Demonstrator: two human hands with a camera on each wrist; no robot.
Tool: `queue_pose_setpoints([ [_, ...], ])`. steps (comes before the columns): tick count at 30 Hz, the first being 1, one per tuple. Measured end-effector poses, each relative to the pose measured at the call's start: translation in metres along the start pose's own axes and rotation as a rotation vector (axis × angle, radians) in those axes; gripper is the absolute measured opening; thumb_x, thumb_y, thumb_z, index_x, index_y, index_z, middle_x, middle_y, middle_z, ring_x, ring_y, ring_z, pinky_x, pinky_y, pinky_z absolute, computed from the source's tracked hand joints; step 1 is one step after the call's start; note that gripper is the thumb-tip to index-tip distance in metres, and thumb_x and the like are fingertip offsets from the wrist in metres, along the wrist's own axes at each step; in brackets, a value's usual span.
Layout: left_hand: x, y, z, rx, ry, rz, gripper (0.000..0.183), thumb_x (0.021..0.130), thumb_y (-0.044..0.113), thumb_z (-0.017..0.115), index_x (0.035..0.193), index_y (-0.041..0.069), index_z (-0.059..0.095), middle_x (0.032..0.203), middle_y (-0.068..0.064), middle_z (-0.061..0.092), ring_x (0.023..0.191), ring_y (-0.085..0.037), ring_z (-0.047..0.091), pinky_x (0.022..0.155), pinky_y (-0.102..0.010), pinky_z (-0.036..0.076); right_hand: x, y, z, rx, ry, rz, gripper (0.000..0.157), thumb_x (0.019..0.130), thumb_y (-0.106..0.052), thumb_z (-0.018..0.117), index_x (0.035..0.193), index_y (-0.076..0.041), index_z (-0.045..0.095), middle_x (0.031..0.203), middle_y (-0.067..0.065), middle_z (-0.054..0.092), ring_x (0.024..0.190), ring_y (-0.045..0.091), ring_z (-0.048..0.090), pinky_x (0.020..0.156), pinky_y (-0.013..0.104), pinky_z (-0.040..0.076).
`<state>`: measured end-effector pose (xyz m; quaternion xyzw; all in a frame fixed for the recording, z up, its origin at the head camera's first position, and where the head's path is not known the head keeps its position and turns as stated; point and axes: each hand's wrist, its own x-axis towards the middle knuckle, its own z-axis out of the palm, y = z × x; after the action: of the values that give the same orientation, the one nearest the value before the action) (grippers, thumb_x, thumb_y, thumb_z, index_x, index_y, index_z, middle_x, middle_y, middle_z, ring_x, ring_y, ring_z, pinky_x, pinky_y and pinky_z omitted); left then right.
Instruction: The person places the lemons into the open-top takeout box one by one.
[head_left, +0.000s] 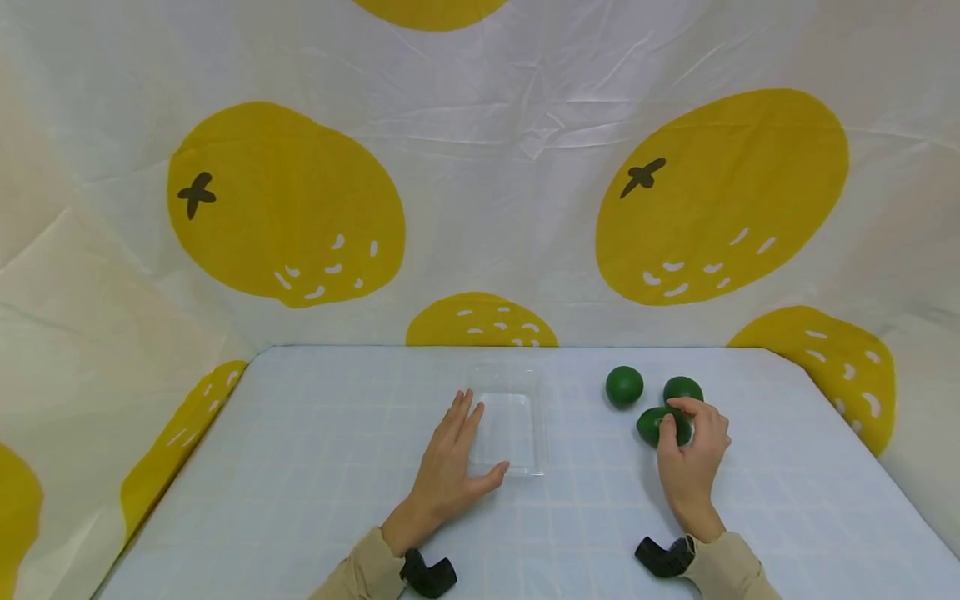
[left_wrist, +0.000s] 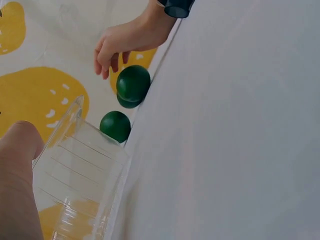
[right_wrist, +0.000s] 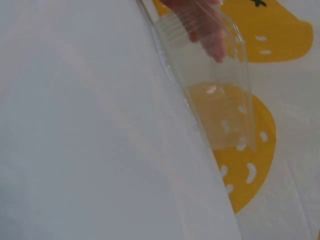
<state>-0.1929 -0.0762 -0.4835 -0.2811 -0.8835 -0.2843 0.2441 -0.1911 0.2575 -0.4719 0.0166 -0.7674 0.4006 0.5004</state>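
My left hand (head_left: 448, 467) rests at the left side of a clear plastic container (head_left: 542, 433), fingers straight along its wall and thumb over its near corner. In the left wrist view the thumb (left_wrist: 20, 165) lies at the container's rim. My right hand (head_left: 693, 462) is over a dark green fruit (head_left: 647, 427) with a pointed end, thumb and forefinger curving above it. From the left wrist view, the right fingertips (left_wrist: 105, 74) show above and beside that fruit (left_wrist: 134, 82), apart from its surface. Two more green fruits (head_left: 625, 387) (head_left: 682, 389) sit close by.
A pale checked cloth (head_left: 300, 467) covers the table. Behind and around it hangs a white curtain (head_left: 495, 192) printed with large yellow fruits. Black wrist cameras (head_left: 430, 575) are worn at both cuffs.
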Motion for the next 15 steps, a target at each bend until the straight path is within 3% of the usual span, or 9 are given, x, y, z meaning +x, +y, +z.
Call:
queue_pose_setpoints([
  [3,-0.0003,-0.0005,0.0008,-0.002,0.011,-0.001,0.084,0.08,0.055,0.062,0.141,0.001,0.039,0.154,-0.01,0.022,0.14,-0.031,0.022,0.107,-0.053,0.03,0.0004,0.0013,-0.0015,-0.018,-0.048,0.023,0.021,0.08,0.004,0.054,0.099,0.005,0.062,0.101,0.02,0.058,0.098,0.012,0.041,0.082,0.028,0.019],
  [9,-0.0007,-0.0007,0.0028,0.001,0.034,0.005,0.085,0.08,0.055,0.062,0.141,0.0,0.038,0.153,-0.011,0.023,0.14,-0.032,0.023,0.106,-0.052,0.031,-0.001,0.0053,-0.001,-0.025,-0.092,0.032,0.021,0.079,0.007,0.055,0.099,0.007,0.061,0.102,0.021,0.056,0.099,0.03,0.042,0.084,0.03,0.026],
  [15,-0.0007,0.0009,0.0015,0.021,0.044,0.022,0.088,0.081,0.056,0.061,0.14,-0.005,0.037,0.152,-0.014,0.025,0.139,-0.033,0.025,0.108,-0.05,0.029,-0.0078,0.0077,-0.0019,-0.078,-0.15,0.078,0.023,0.078,0.003,0.062,0.1,0.005,0.061,0.11,0.022,0.054,0.104,0.034,0.04,0.084,0.043,0.026],
])
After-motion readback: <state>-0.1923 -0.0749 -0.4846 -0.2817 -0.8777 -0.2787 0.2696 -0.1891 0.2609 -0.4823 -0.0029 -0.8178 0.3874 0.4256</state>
